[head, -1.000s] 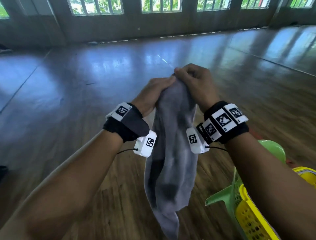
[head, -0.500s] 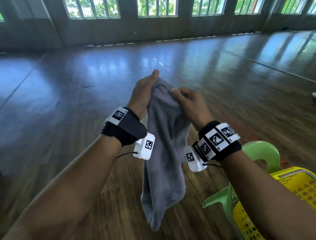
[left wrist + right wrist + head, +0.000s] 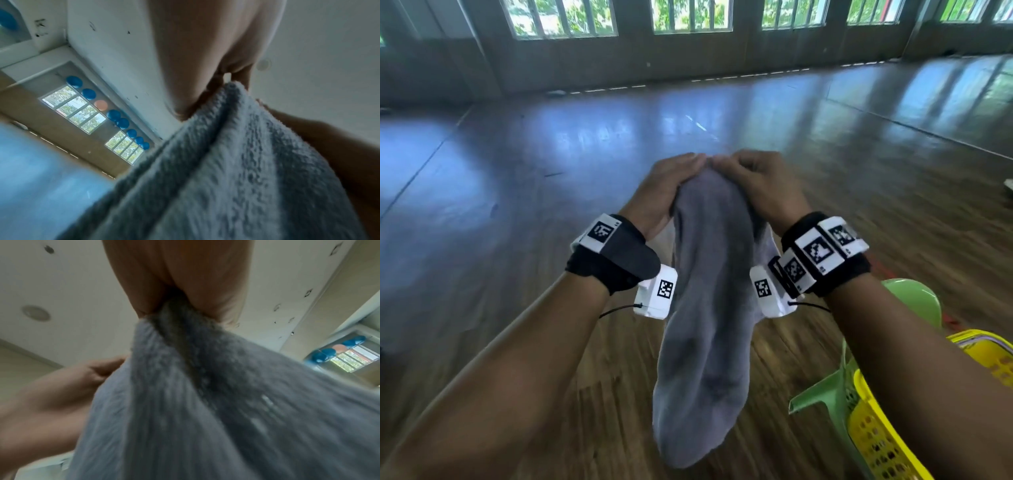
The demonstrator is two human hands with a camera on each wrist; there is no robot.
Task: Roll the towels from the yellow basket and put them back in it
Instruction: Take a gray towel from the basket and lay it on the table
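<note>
While both hands meet raised, left hand [image 3: 657,195] and right hand [image 3: 760,186] pinch the grey towel's [image 3: 705,325] top; it hangs left of the yellow basket [image 3: 873,442].

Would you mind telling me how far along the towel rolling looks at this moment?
Done: nothing rolled shows; the yellow plastic basket is mostly out of frame. In hand: the left hand and right hand grip the top of one grey terry towel, which hangs loose and unrolled above the wooden floor. Left: rolling this towel, returning it to the basket, then any others.
</note>
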